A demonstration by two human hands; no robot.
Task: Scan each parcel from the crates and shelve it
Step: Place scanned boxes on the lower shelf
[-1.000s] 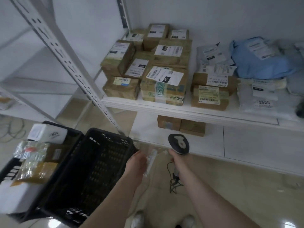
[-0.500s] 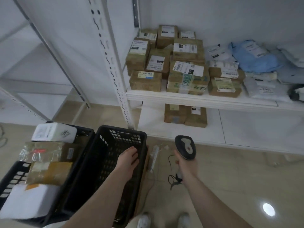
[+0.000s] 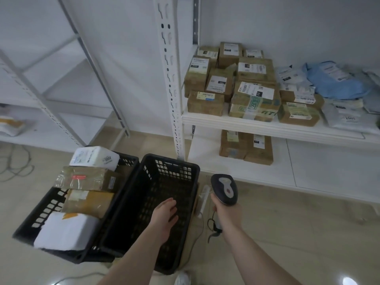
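Two black plastic crates stand side by side on the floor. The left crate [image 3: 44,210] holds several parcels: a white one [image 3: 93,156] at the far end, a brown taped box [image 3: 88,178], a yellow padded one [image 3: 88,203] and a white bag [image 3: 63,231]. The right crate [image 3: 156,167] shows only its dark mesh inside. My left hand [image 3: 165,214] reaches into the right crate with straight fingers and holds nothing. My right hand [image 3: 226,212] grips the handle of a dark barcode scanner [image 3: 225,188], just right of that crate.
A white metal shelf unit [image 3: 267,124] ahead carries several brown boxes and soft bags on its middle board, with two boxes on the board below. A perforated upright [image 3: 169,79] stands behind the crates. Another white shelf [image 3: 41,128] is at the left. Cables lie on the floor.
The view has swung left and pulled back, bringing both crates into fuller view. My left hand moved from the right crate's rim down into it. The scanner stayed in my right hand.
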